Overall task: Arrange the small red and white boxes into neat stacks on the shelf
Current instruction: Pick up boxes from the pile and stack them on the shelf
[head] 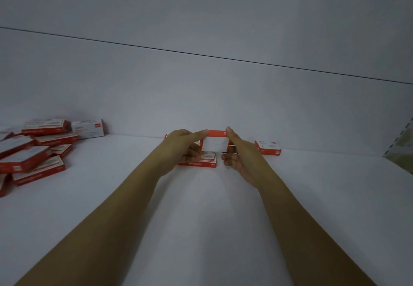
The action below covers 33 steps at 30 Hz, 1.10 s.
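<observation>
Grip: left hand point(183, 149) and right hand point(237, 154) on box point(215, 144)

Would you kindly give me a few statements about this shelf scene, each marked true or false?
1. The left hand and the right hand pinch the held box between them. True.
2. A flat box lies on the shelf just below the held box. True.
3. The untidy pile of boxes is at the right end of the shelf. False: it is at the left end.
4. The single box to the right of the hands sits on top of two others. False: it lies alone on the shelf near the back wall.
</observation>
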{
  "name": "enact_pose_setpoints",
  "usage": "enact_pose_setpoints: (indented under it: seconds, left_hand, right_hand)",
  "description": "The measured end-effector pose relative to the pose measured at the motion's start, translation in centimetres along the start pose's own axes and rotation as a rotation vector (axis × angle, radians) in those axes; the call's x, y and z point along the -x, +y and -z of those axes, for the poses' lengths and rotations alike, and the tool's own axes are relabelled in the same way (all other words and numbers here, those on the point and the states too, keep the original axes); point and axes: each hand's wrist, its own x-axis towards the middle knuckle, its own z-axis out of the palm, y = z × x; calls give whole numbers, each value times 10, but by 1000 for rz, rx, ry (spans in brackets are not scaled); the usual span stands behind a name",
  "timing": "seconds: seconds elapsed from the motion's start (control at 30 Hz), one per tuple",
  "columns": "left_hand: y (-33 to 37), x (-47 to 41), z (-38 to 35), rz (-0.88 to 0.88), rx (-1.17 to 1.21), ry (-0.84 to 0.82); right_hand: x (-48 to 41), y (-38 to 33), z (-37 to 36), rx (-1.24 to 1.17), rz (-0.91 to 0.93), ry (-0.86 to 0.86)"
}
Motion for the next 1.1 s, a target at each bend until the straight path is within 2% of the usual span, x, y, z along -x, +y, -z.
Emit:
enact_pose_setpoints:
  seconds: [0.2,0.37,0.47,0.63,0.83,1.1]
  left_hand:
    - [-5,-1,4,-44,44,-70]
    - [-7,2,-2,-180,-40,-103]
    - [-11,2,-4,-223,-67,-83]
    - [-15,0,-7,-238,-127,-47]
    - [-13,0,-3,-270,-169,29]
    - [-1,11,-2,-390,-165,69]
  right_hand:
    - [3,-1,11,-171,249,-131]
    - [19,-15,2,143,473,-150]
    - [25,-16,-7,249,544,-185]
    - [23,-11,-16,387,583,-180]
    - [24,-16,-8,344,576,-174]
    - [21,-16,9,297,394,-134]
